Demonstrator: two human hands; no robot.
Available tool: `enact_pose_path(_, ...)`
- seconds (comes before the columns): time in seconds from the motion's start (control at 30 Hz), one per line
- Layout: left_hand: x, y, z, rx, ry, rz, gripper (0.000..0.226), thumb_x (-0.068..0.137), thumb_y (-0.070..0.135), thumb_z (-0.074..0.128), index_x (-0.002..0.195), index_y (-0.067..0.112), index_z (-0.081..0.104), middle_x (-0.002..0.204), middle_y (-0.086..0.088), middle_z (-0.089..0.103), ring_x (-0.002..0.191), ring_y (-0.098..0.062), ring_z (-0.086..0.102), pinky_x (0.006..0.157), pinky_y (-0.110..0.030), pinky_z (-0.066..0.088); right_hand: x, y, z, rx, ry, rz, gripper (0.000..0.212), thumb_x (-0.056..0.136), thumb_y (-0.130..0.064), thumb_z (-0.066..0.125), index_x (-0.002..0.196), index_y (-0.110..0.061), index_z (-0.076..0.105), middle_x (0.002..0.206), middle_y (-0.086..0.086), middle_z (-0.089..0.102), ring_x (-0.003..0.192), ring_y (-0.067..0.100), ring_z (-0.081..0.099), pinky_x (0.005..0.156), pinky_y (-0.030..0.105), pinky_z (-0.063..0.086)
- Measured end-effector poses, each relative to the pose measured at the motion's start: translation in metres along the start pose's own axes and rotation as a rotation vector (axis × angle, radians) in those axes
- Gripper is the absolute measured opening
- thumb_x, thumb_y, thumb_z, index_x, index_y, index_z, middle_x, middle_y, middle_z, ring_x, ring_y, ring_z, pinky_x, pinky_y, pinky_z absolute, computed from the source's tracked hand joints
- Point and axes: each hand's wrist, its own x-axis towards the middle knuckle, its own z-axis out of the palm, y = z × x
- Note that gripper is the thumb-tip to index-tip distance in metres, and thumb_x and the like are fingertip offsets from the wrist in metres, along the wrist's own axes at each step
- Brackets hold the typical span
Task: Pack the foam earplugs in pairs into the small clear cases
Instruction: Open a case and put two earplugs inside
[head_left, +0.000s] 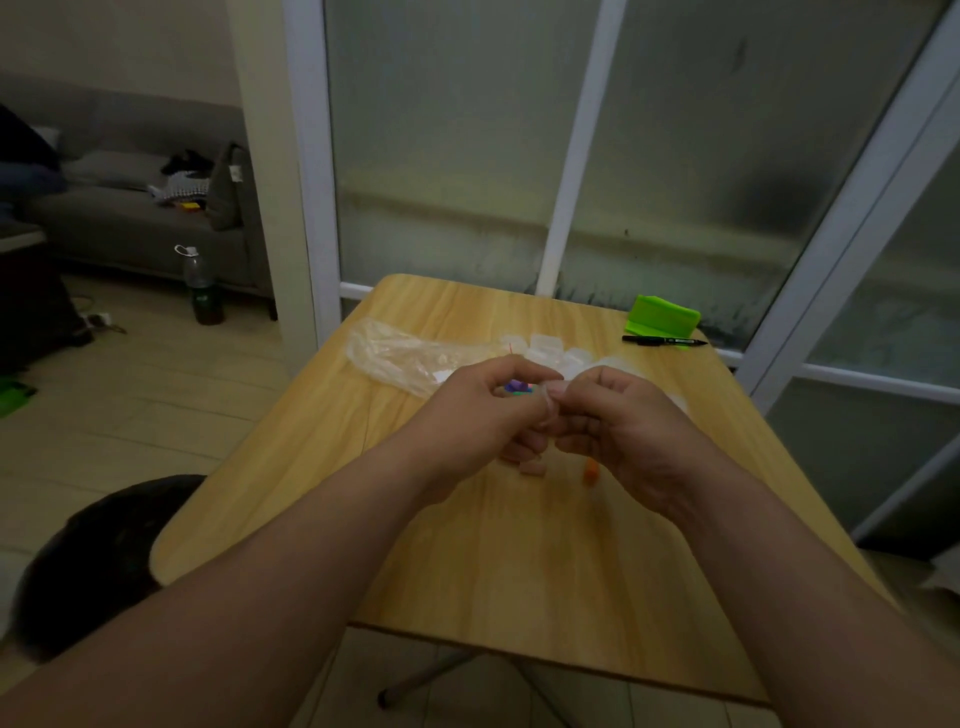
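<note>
The left hand (483, 415) curls its grip round bright earplugs (515, 387) above the worktop (519, 561). The right hand (623, 431) is curled too; I cannot tell what its grip holds.

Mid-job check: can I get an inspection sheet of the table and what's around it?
Surface: wooden table, light top.
Job's things: clear cases grouped at the far middle; a pale earplug and an orange earplug lie on the table below the hands; coloured earplugs show past the fingers.
Clutter: plastic bag far left; black marker and green object at the far right corner.
Hands: left hand and right hand together above the table, fingers curled, thumbs meeting; what they pinch cannot be told.
Cables: what looks like a cord on the floor, left.
Surroundings: frosted glass partition, sofa, bottle on the floor.
</note>
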Motion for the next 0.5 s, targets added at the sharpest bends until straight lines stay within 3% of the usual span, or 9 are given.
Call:
enact_pose_path(0.2, 0.0038, -0.0030, -0.0008, -0.041, 0.027, -0.020, 0.018, 0.096, 0.014, 0.071, 0.113, 0.017, 0.076, 0.089, -0.018, 0.073, 0.079, -0.029, 0.071, 0.083, -0.057, 0.064, 0.0039, 0.0036, 0.0056, -0.062, 0.058, -0.030, 0.016, 0.094, -0.020, 0.076, 0.086, -0.013, 0.063, 0.084, 0.014, 0.075, 0.078, 0.023, 0.071, 0.070, 0.034, 0.055)
enact_pose_path(0.37, 0.0031, -0.0018, -0.0007, -0.068, 0.037, -0.042, 0.017, 0.097, 0.013, 0.069, 0.112, 0.013, 0.076, 0.086, -0.017, 0.071, 0.077, -0.029, 0.071, 0.073, -0.044, 0.066, 0.0063, 0.0069, 0.0098, -0.069, 0.084, -0.025, 0.015, 0.094, -0.018, 0.074, 0.085, -0.014, 0.062, 0.078, 0.009, 0.075, 0.071, 0.019, 0.069, 0.070, 0.036, 0.053)
enact_pose_path(0.5, 0.0065, -0.0004, -0.0050, -0.096, 0.085, -0.073, 0.025, 0.100, 0.010, 0.057, 0.118, 0.013, 0.074, 0.099, -0.028, 0.075, 0.079, -0.031, 0.074, 0.081, -0.051, 0.066, 0.0098, 0.0069, 0.0070, 0.020, 0.110, 0.000, 0.005, 0.094, -0.014, 0.067, 0.092, -0.011, 0.064, 0.081, 0.012, 0.074, 0.072, 0.023, 0.069, 0.066, 0.035, 0.053)
